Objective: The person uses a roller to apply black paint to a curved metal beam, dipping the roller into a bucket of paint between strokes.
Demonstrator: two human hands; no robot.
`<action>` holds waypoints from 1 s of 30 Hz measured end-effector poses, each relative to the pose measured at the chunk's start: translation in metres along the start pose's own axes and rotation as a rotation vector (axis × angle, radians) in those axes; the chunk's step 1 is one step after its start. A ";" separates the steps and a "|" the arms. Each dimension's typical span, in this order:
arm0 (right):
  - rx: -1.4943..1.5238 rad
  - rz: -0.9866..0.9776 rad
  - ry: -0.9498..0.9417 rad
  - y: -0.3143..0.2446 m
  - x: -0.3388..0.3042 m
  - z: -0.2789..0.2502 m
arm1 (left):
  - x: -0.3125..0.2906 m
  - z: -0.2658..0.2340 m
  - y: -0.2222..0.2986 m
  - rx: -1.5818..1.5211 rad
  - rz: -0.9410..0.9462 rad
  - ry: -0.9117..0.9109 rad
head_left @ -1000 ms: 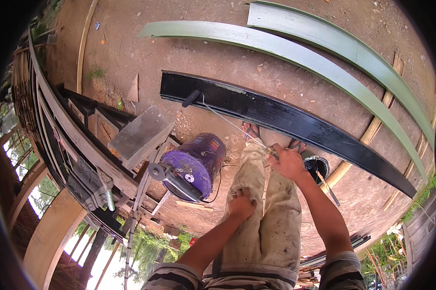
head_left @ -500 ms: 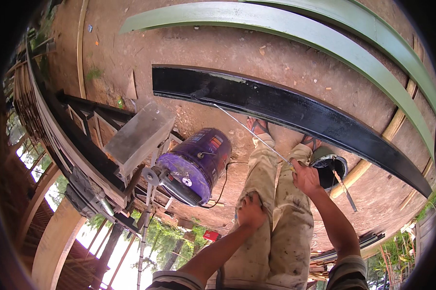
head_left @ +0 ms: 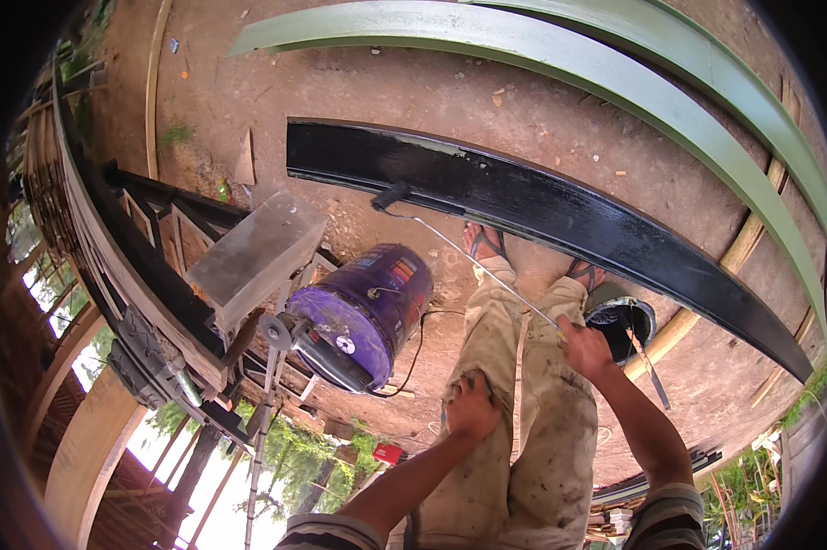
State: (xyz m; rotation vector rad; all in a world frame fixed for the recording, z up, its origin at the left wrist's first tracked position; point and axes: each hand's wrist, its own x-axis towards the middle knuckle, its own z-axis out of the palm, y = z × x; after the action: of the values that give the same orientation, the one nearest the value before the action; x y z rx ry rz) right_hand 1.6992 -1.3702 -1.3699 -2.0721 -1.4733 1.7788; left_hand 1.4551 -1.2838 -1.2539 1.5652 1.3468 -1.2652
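Clock positions are taken from the centre of my view. My right hand [head_left: 583, 348], at 4 o'clock, is closed around the handle of the paint roller [head_left: 473, 260]; the handle is mostly hidden in my grip. My left hand [head_left: 473, 406], at 5 o'clock, lies on my trouser leg [head_left: 482, 458], fingers loosely bent, nothing seen in it.

The roller's black sleeve sits near 12 o'clock, at the near edge of the black channel beam [head_left: 542, 206]; I cannot tell whether it bears on that edge or hangs just off it. The beam runs from between 10 and 11 round to between 3 and 4, its face wet-looking in parts, with a paler patch along the far edge.

Risks, in my judgement: a sleeve overhanging the edge could drip on the dirt or pick up grit and carry it into the coating. My sandalled feet [head_left: 484, 243], at 2 and 3 o'clock, are just beside the beam; a shift could smear it. The black bucket [head_left: 604, 328], between 3 and 4, is close by my foot, and its leaning stick [head_left: 649, 368] could be knocked. At 7 to 8, the angle grinder [head_left: 326, 353] on the purple bucket [head_left: 363, 282] could be dragged off if its cord [head_left: 422, 353] were snagged.
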 end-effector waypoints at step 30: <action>0.012 -0.141 0.111 -0.212 0.217 -0.019 | 0.002 0.018 -0.010 -0.031 -0.028 -0.043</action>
State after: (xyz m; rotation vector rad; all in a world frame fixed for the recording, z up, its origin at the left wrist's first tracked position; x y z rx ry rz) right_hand 1.5611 -1.1021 -1.4044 -1.9715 -1.5322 1.5921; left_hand 1.4412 -1.2975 -1.2597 1.4941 1.3589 -1.2817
